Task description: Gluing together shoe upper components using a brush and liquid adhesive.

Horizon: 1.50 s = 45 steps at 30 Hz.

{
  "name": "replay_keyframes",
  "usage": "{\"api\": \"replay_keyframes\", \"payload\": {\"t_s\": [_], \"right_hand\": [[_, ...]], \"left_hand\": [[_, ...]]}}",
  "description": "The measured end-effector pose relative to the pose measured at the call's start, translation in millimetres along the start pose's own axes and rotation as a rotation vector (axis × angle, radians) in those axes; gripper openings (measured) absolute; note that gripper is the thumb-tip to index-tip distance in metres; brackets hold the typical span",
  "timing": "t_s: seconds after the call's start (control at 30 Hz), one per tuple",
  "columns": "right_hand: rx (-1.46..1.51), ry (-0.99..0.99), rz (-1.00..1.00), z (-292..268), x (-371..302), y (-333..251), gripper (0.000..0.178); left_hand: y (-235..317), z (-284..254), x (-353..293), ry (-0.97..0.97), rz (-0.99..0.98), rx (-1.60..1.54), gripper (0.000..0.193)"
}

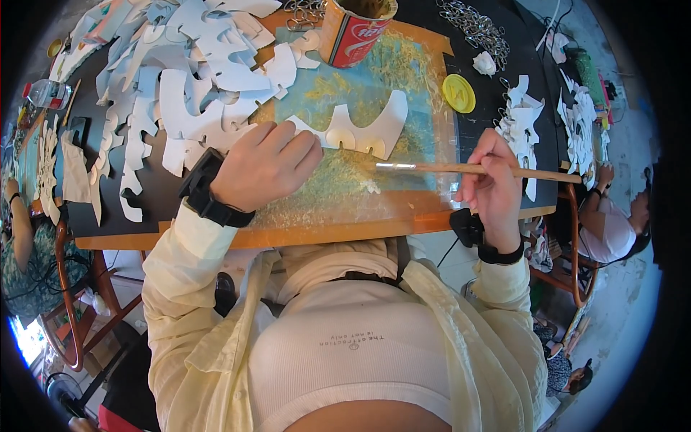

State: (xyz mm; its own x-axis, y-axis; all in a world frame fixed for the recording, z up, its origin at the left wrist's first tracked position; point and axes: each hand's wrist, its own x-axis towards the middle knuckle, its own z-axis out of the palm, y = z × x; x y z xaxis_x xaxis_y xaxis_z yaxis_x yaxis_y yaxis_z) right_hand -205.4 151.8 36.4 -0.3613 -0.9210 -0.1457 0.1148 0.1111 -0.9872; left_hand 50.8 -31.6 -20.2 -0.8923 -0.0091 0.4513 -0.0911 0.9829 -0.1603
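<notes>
My right hand (495, 180) holds a paintbrush (529, 173) by its long wooden handle, its bristle end pointing left over the board. My left hand (268, 165) is closed, knuckles up, at the left end of a white scalloped cut-out piece (394, 119). Its fingertips are hidden, so what they grip does not show. That piece lies on the yellow-smeared bluish work sheet (425, 155) and bears cream round patches along its near edge. Beyond it stands a red can (353, 32) with brownish stuff at its mouth.
White cut-out pieces (180, 93) pile up at the left, with more strips (520, 115) at the right. A yellow lid (458, 93), a crumpled white wad (484, 63) and metal rings (479, 29) lie at the back right. Other people sit on both sides.
</notes>
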Motion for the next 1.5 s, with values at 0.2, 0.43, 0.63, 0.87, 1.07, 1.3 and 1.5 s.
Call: {"api": "replay_keyframes", "payload": {"t_s": [0.2, 0.43, 0.63, 0.87, 1.07, 1.3, 1.5], "right_hand": [[-0.156, 0.135, -0.169, 5, -6, 3, 0.012], [-0.253, 0.019, -0.09, 15, -13, 5, 0.011], [0.114, -0.05, 0.043, -7, -2, 2, 0.016], [-0.392, 0.21, -0.348, -19, 17, -11, 0.035], [-1.551, -0.096, -0.703, -6, 47, 15, 0.031], [-1.596, -0.079, -0.801, -14, 44, 17, 0.036], [-1.317, -0.142, -0.717, -22, 26, -3, 0.038]], "left_hand": [[1, 0, 0, -0.005, 0.003, 0.001, 0.026], [2, -3, 0, -0.034, -0.001, 0.005, 0.027], [1, -2, 2, -0.002, 0.003, 0.024, 0.028], [1, -6, 6, 0.056, 0.028, 0.058, 0.031], [3, -9, 5, 0.112, -0.036, 0.096, 0.039], [-2, -8, 17, 0.105, -0.284, -0.085, 0.045], [5, -39, 52, 0.097, -0.478, -0.488, 0.052]]}}
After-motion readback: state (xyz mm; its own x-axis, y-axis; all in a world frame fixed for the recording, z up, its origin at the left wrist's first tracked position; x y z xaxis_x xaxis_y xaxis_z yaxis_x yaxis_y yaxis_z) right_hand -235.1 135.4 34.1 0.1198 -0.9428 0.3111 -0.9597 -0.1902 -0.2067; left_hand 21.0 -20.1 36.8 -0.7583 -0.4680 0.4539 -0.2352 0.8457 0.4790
